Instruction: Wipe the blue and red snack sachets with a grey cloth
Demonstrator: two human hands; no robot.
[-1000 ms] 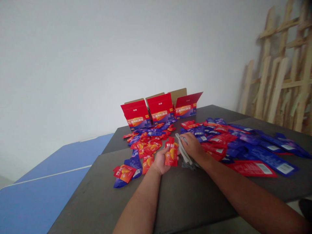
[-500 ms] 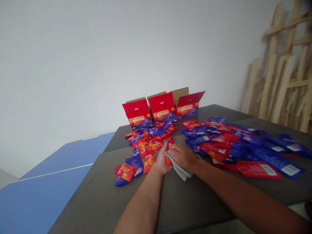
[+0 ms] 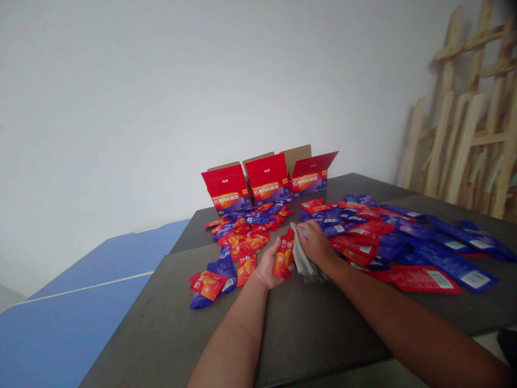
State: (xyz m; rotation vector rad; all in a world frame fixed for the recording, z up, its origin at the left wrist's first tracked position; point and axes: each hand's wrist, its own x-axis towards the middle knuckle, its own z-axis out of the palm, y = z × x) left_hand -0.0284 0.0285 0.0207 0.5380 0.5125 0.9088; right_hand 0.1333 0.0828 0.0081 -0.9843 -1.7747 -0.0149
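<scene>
A red sachet (image 3: 284,253) with an orange fruit print and white lettering stands in my left hand (image 3: 270,264), thumb and fingers closed round its sides. Just right of it, my right hand (image 3: 315,241) grips a grey cloth (image 3: 302,258) that hangs down from the fingers beside the sachet. Left of my hands lies a heap of red and blue sachets (image 3: 255,240). To the right, a larger pile of red and blue sachets (image 3: 375,231) spreads over the dark table, several showing white barcode labels. The right fingertips are partly hidden by the cloth.
Three red and purple cartons, a left one (image 3: 226,194), a middle one (image 3: 269,180) and a right one (image 3: 309,178), stand with raised flaps at the table's back. A blue table (image 3: 89,285) adjoins the dark table (image 3: 161,323). Wooden frames (image 3: 464,118) lean at the right wall.
My right hand has moved up and right with the cloth, off the sachet's front. The sachet in my left hand is now plainly visible and tilted slightly right.
</scene>
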